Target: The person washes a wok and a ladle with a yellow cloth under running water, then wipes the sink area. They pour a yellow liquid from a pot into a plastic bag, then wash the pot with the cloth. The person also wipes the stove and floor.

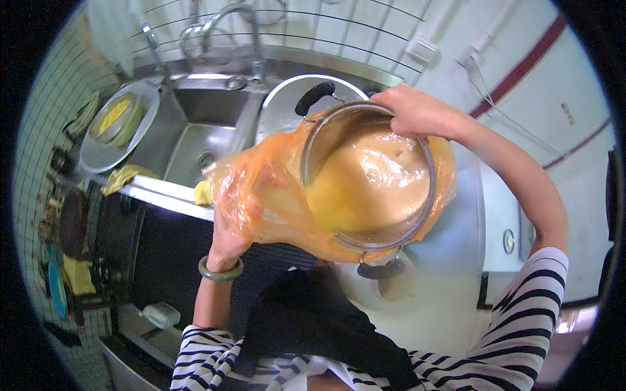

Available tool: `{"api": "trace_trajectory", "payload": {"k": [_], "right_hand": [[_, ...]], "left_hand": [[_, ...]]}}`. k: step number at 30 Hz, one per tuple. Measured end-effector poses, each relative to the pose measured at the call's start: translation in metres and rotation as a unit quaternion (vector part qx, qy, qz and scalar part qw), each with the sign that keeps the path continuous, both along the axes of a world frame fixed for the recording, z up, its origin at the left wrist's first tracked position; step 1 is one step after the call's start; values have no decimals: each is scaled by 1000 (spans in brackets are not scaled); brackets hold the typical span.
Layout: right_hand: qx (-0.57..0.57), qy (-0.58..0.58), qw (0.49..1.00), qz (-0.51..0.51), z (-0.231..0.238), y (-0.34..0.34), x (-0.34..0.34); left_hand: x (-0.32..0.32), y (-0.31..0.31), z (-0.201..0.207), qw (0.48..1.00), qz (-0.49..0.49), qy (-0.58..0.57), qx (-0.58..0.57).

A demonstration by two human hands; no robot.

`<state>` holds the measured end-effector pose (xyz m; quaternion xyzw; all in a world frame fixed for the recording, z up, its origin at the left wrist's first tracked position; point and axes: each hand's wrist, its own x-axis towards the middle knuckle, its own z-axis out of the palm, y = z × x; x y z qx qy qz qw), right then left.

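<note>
A steel pot (306, 153) with black side handles is tilted in front of me, showing cloudy beige-yellow liquid (385, 173) inside. Thin orange plastic bag (287, 215) wraps around its outside and bunches at its left. My right hand (417, 114) grips the far right part of the rim, fingers curled over the edge. On the left, my left hand (231, 238), below which a green bangle (220, 270) sits on the wrist, is bunched up in the bag. Its fingers show only dimly through the film. Whether they also press on the pot is hidden.
A steel sink (208, 140) with a curved faucet (251, 39) lies at the back left. A wide basin (147, 107) holding a green bowl (127, 127) stands left of it. Behind the pot is a large round metal pan (277, 107). A yellow cloth (127, 176) hangs on the counter edge.
</note>
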<state>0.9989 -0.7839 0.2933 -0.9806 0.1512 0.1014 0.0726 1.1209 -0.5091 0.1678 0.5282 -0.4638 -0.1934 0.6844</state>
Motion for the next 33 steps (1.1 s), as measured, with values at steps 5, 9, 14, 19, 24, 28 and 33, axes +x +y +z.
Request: {"api": "trace_trajectory", "payload": {"k": [5, 9, 14, 19, 24, 28, 33], "right_hand": [[-40, 8, 991, 126, 32, 16, 77], [-95, -6, 976, 195, 77, 31, 110], [-121, -28, 969, 213, 131, 39, 170], [-183, -59, 920, 340, 132, 64, 201], [-127, -51, 928, 348, 120, 109, 242], [-62, -33, 930, 360, 104, 133, 276], [-109, -87, 897, 419, 83, 180, 346]], "left_hand": [[35, 34, 40, 993, 106, -35, -21], [44, 48, 81, 988, 126, -18, -86], [69, 47, 115, 972, 185, -75, -122], [65, 76, 96, 952, 257, -16, -167], [81, 133, 110, 953, 277, -30, -120], [95, 153, 126, 949, 293, -68, -97], [118, 190, 126, 917, 384, -94, -46]]}}
